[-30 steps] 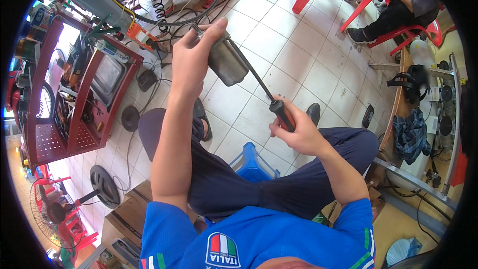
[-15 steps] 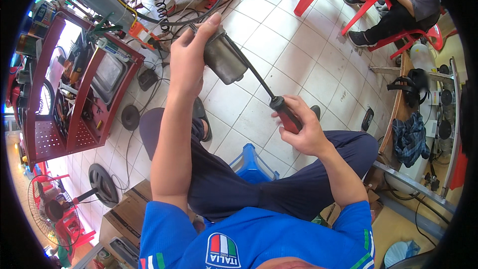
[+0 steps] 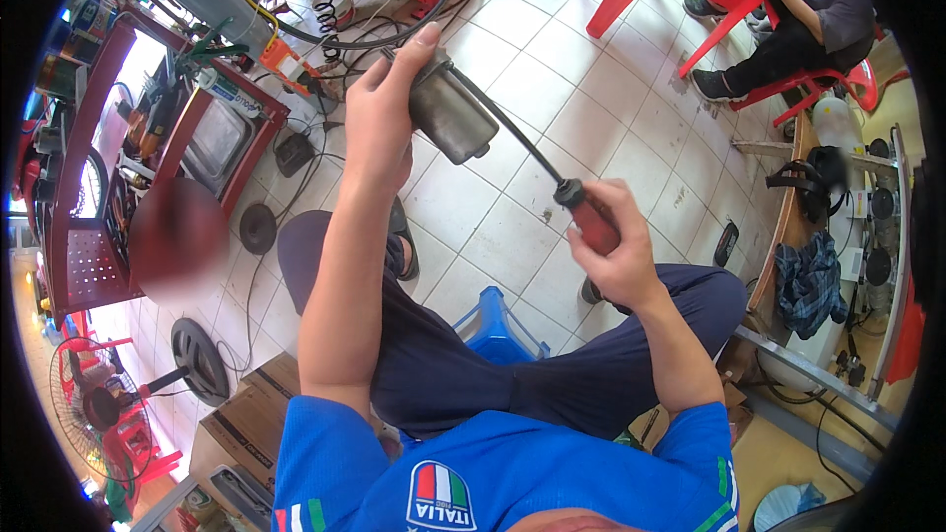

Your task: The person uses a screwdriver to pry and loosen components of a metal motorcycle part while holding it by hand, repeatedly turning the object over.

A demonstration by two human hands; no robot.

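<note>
Grey metal makes up the can [image 3: 453, 113] on my feed; I have the left hand [image 3: 384, 108] gripping its upper end above the tiled floor [image 3: 537, 69]; the right hand [image 3: 628, 248] wraps its fingers around a red-handled screwdriver [image 3: 569, 193], shaft reaching toward the can's rim.

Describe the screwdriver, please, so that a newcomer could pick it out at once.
Look across the white tiled floor to the right hand. It holds the screwdriver, whose dark shaft slants toward the grey metal cylinder in the left hand. Unlike the cylinder, it has a red handle.
</note>
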